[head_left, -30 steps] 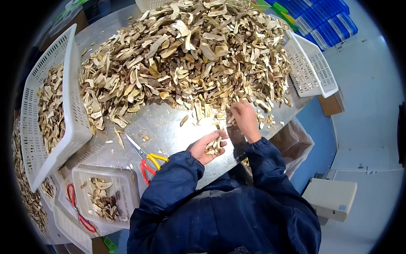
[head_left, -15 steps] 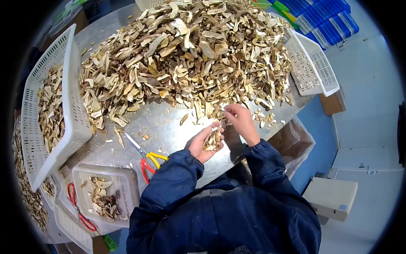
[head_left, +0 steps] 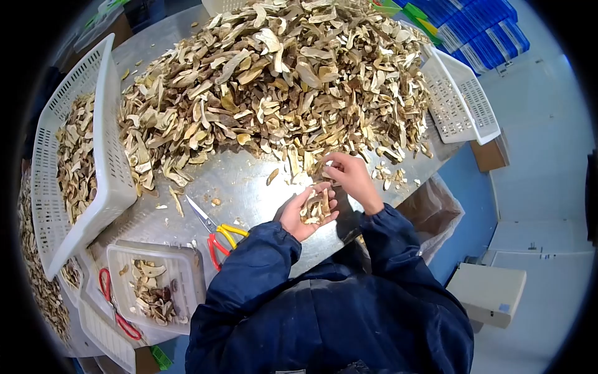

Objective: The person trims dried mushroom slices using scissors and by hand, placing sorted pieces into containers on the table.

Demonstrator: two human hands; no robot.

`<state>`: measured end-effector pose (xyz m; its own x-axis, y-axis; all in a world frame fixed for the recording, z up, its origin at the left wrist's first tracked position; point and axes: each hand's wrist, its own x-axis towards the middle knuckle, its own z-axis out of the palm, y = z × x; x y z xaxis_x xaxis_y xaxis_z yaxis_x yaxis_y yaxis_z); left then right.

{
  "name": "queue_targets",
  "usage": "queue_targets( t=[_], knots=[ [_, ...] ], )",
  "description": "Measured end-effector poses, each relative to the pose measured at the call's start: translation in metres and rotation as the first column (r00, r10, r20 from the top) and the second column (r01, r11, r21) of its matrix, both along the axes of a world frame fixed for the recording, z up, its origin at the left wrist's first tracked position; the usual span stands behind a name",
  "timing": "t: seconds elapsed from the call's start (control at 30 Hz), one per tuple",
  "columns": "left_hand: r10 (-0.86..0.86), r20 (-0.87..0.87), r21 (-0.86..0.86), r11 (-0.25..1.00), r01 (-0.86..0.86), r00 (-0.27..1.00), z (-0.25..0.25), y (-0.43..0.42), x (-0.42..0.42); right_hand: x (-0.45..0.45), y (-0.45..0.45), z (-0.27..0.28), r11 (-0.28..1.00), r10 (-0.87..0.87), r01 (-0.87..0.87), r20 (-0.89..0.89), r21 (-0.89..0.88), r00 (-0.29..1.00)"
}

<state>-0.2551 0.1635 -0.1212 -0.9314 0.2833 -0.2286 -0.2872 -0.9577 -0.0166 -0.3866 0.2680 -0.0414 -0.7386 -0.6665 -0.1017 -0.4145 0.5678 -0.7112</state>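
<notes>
My left hand (head_left: 298, 219) is turned palm up, its fingers curled around a small bunch of dried mushroom slices (head_left: 315, 209). Just above it, my right hand (head_left: 352, 177) has thumb and fingers pinched together at the near edge of a large heap of dried mushroom slices (head_left: 274, 93). What lies between those fingertips is too small to make out. Left of my hands, scissors (head_left: 215, 232) with one red and one yellow handle lie on the metal table (head_left: 246, 187), blades apart.
A white perforated basket (head_left: 112, 143) of slices stands tilted at left; another basket (head_left: 461, 96) is at right. A clear plastic tub (head_left: 193, 274) holds some slices, with red-handled scissors (head_left: 111, 299) beside it. A lined bin (head_left: 436, 212) sits past the table's right edge.
My right hand has shifted slightly left along the heap's edge. The fingers of my left hand have loosened a little around the slices, which stay in its palm.
</notes>
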Motion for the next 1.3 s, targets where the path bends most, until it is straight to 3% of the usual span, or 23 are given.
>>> queue_targets(
  t=[0.1, 0.2, 0.23, 0.27, 0.33, 0.37, 0.47, 0.5, 0.53, 0.6, 0.67, 0.7, 0.8, 0.83, 0.93, 1.0, 1.03, 1.13, 1.17, 1.2, 1.3],
  knots=[
    [-0.003, 0.007, -0.029, 1.000, 0.003, 1.000, -0.004, -0.001, 0.001, -0.001, -0.010, -0.037, 0.995, 0.094, -0.094, -0.352, 0.020, 0.931],
    [0.000, -0.004, -0.033, 0.999, -0.001, 1.000, -0.006, -0.001, 0.001, -0.008, -0.001, -0.044, 0.999, 0.031, -0.034, -0.310, -0.003, 0.950],
    [0.009, 0.004, -0.038, 0.999, -0.008, 1.000, -0.006, 0.000, 0.001, -0.007, -0.002, -0.027, 0.993, -0.026, -0.011, -0.299, -0.121, 0.954],
    [0.015, 0.011, -0.045, 0.999, -0.015, 1.000, -0.004, 0.000, 0.000, -0.004, 0.000, -0.007, 0.987, -0.116, 0.105, -0.088, -0.125, 0.989],
    [0.028, 0.033, -0.042, 0.999, -0.026, 0.999, 0.000, -0.001, 0.000, -0.002, 0.013, 0.013, 0.989, -0.104, 0.119, 0.150, -0.091, 0.983],
    [0.034, 0.048, -0.032, 0.999, -0.033, 0.998, 0.003, -0.001, 0.000, -0.003, 0.020, 0.022, 0.995, 0.008, 0.025, 0.323, -0.098, 0.946],
    [0.037, 0.049, 0.008, 0.999, -0.038, 0.998, 0.004, -0.002, 0.000, -0.014, 0.039, 0.037, 0.978, -0.101, 0.152, 0.317, -0.141, 0.943],
    [0.031, 0.046, 0.006, 0.999, -0.031, 0.998, 0.007, -0.002, 0.001, -0.024, 0.047, 0.028, 0.949, -0.249, 0.291, 0.280, -0.121, 0.927],
    [0.029, 0.043, 0.002, 1.000, -0.029, 0.999, 0.008, -0.004, 0.001, -0.037, 0.059, 0.007, 0.910, -0.319, 0.357, 0.195, -0.212, 0.928],
    [0.018, -0.038, 0.009, 1.000, -0.018, 0.999, -0.001, -0.004, 0.002, -0.045, 0.071, -0.004, 0.873, -0.441, 0.468, 0.187, -0.139, 0.878],
    [0.008, -0.082, 0.003, 1.000, -0.008, 0.997, -0.003, -0.004, 0.002, -0.046, 0.083, -0.029, 0.930, -0.367, 0.368, -0.074, -0.002, 0.927],
    [-0.002, -0.082, 0.002, 1.000, 0.003, 0.997, -0.003, -0.004, 0.002, -0.038, 0.081, -0.031, 0.957, -0.264, 0.287, -0.314, 0.029, 0.912],
    [-0.026, -0.087, 0.016, 0.999, 0.027, 0.996, -0.008, -0.004, 0.003, -0.023, 0.076, -0.037, 0.960, -0.140, 0.217, -0.366, 0.179, 0.920],
    [-0.030, -0.095, 0.033, 0.999, 0.033, 0.995, -0.012, -0.003, 0.002, -0.021, 0.075, -0.033, 0.956, -0.128, 0.207, -0.341, 0.206, 0.931],
    [-0.023, -0.024, 0.005, 1.000, 0.023, 0.999, 0.001, -0.001, 0.001, -0.012, 0.070, -0.021, 0.953, -0.304, 0.300, 0.140, 0.047, 0.942],
    [-0.003, 0.015, -0.013, 1.000, 0.004, 1.000, 0.008, -0.002, 0.000, -0.001, 0.066, -0.010, 0.993, -0.069, 0.098, 0.341, -0.067, 0.937],
    [0.006, 0.013, -0.009, 1.000, -0.006, 1.000, 0.009, -0.002, -0.001, 0.003, 0.062, -0.006, 0.973, 0.075, 0.027, 0.429, -0.228, 0.900],
    [0.020, 0.031, 0.018, 1.000, -0.021, 0.999, 0.009, -0.001, 0.000, -0.005, 0.052, -0.017, 0.977, -0.090, 0.118, 0.155, -0.179, 0.984],
    [0.020, 0.018, 0.031, 0.999, -0.021, 1.000, 0.003, -0.001, 0.001, -0.008, 0.050, -0.024, 0.990, -0.101, 0.092, -0.077, -0.111, 0.992],
    [0.024, 0.003, 0.042, 0.999, -0.024, 1.000, 0.000, -0.002, 0.001, -0.008, 0.045, -0.023, 0.992, -0.096, 0.110, -0.181, 0.067, 0.979],
    [0.047, -0.016, 0.088, 0.995, -0.045, 0.999, -0.002, -0.002, 0.003, -0.009, 0.043, -0.039, 0.994, -0.067, 0.094, -0.361, 0.060, 0.930]
  ],
)
